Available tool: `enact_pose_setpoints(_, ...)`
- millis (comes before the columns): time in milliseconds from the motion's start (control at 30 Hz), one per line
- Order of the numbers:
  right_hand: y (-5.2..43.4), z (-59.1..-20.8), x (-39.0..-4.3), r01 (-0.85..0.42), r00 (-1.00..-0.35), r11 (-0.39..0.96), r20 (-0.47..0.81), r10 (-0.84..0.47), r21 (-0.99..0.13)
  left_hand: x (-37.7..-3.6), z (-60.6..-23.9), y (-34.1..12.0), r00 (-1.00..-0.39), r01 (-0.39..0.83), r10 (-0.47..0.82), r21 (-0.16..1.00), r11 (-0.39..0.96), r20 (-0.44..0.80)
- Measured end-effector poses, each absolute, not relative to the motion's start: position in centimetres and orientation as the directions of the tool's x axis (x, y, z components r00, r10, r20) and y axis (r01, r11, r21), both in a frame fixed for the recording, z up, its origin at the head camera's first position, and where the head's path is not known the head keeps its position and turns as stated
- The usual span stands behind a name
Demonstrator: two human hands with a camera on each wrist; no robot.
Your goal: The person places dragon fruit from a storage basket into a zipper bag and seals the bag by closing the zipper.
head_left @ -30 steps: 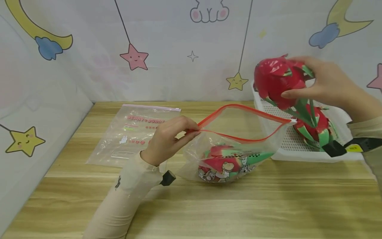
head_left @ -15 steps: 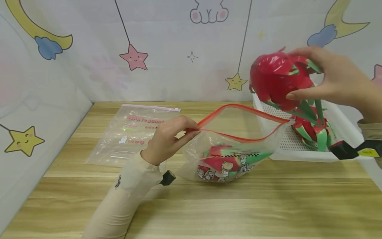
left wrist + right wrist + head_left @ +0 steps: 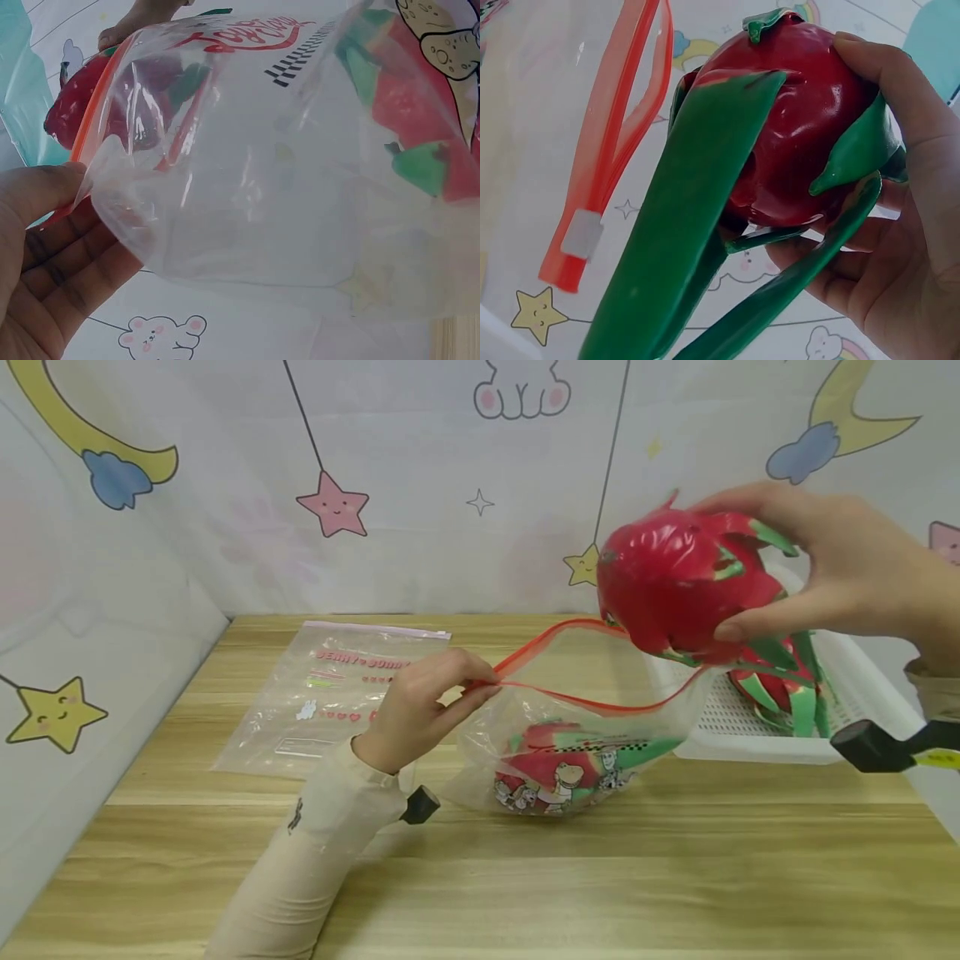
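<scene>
My right hand [image 3: 840, 564] grips a red dragon fruit [image 3: 675, 581] with green leafy scales, holding it in the air over the right side of a clear zip bag's mouth. In the right wrist view the thumb and fingers wrap the dragon fruit [image 3: 802, 142], its long green scales pointing down. My left hand [image 3: 427, 706] pinches the left end of the red zip edge of the zip bag [image 3: 480, 752]. The bag's mouth gapes, and a red and green dragon fruit [image 3: 536, 752] lies inside. The left wrist view shows the thumb against the bag's orange-red edge [image 3: 86, 142].
A white perforated basket [image 3: 727, 747] stands at the right with another dragon fruit [image 3: 787, 693] in it, partly hidden. A flat clear bag with a pink zip [image 3: 300, 693] lies on the wooden table [image 3: 525, 893] at the left. A patterned cloth wall [image 3: 420, 435] closes off the back.
My right hand has carried the dragon fruit leftward and slightly down, from above the basket to over the bag's mouth. My left hand keeps its pinch on the bag in place.
</scene>
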State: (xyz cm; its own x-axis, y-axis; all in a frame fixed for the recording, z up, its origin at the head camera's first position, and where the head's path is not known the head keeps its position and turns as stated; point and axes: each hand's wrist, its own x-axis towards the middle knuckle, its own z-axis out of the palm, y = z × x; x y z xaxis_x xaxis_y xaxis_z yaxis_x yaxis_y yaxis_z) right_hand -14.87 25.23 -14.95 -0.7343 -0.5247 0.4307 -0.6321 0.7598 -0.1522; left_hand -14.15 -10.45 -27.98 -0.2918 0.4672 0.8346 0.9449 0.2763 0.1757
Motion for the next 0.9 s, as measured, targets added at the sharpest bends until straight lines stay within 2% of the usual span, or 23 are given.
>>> enact_pose_setpoints(300, 22.9, -13.8, -14.0, -0.702, -0.689, 0.704, 0.354, -0.633, -0.107, -14.0, -27.7, -10.6, -0.287, 0.945, 0.462, 0.168, 0.281, 0.839)
enact_pose_setpoints(600, 20.4, -13.6, -13.2, -0.758, -0.646, 0.642, 0.263, -0.716, -0.115, -13.9, -27.6, -10.7, -0.284, 0.946, 0.452, 0.170, 0.276, 0.846)
enact_pose_setpoints(900, 18.8, -13.5, -12.8, -0.767, -0.641, 0.633, 0.184, -0.746, -0.106, -13.6, -27.4, -10.8, -0.259, 0.953, 0.447, 0.151, 0.263, 0.856)
